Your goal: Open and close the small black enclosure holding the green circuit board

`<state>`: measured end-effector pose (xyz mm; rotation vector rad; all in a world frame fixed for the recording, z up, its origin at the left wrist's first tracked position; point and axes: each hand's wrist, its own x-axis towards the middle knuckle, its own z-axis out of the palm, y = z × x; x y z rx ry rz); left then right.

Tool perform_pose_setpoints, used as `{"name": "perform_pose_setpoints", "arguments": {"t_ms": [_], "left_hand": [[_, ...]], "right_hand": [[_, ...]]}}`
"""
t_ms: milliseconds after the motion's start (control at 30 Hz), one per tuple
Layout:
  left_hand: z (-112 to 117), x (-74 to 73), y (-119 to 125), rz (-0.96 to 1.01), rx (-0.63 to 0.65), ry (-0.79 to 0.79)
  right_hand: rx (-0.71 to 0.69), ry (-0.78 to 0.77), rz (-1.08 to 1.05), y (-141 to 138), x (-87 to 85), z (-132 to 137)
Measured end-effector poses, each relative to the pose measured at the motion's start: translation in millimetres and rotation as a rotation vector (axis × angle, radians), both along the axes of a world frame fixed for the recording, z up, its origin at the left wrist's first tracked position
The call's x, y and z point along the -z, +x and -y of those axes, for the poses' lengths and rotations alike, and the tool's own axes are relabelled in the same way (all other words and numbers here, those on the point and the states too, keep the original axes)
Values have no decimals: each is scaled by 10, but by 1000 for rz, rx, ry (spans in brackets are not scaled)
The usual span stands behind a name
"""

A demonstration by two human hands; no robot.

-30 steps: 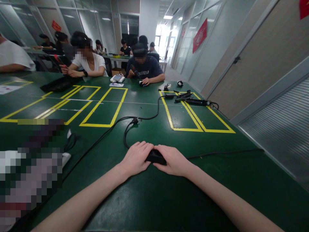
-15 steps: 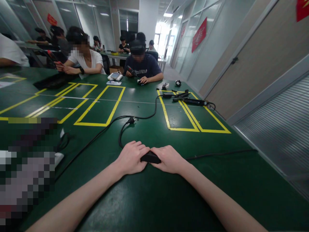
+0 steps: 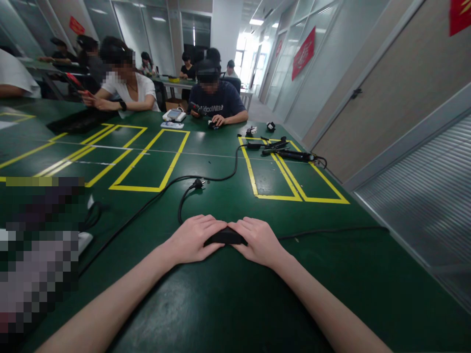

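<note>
A black power adapter [image 3: 225, 237] lies low over the green table, gripped at both ends. My left hand [image 3: 195, 239] is closed round its left end, and my right hand [image 3: 257, 240] round its right end, with the fingertips of the two hands nearly meeting on top. From beside my left hand a short black cord curves forward to a mains plug [image 3: 198, 184], which rests on the table. A thin black cable [image 3: 334, 231] runs off to the right from behind my right hand. The hands cover the adapter's ends.
Yellow tape rectangles mark the green table [image 3: 221, 299]. A long black cable [image 3: 147, 208] crosses it to several black tools [image 3: 294, 154] at the far right. A blurred-out pile [image 3: 40, 274] is at the left. Across the table sit co-workers, one in a dark shirt [image 3: 221, 98].
My hands have shifted slightly on the adapter: the left has slid a little left, and more of the adapter shows between them. The view has turned slightly.
</note>
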<state>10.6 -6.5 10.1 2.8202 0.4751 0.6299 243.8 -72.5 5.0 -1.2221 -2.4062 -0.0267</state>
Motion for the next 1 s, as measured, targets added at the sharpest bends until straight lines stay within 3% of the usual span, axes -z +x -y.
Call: {"name": "perform_pose_setpoints", "arguments": {"t_ms": [167,300,667,800,1000], "left_hand": [[-21,14,-20,3,-1,25],[-12,47,-10,77,5,30],[-26,56,-36,122,12,-24],[-28,87,-34,159,10,4],[-30,105,-27,255,29,91]], "right_hand": [[-82,143,-134,-3,-31,14],[-80,164,-170,-11,-18,26],[-110,36,-417,-50,30,-16],[-108,-81,-417,-15,-24,0],[-145,-73,-394,12,-94,30]]}}
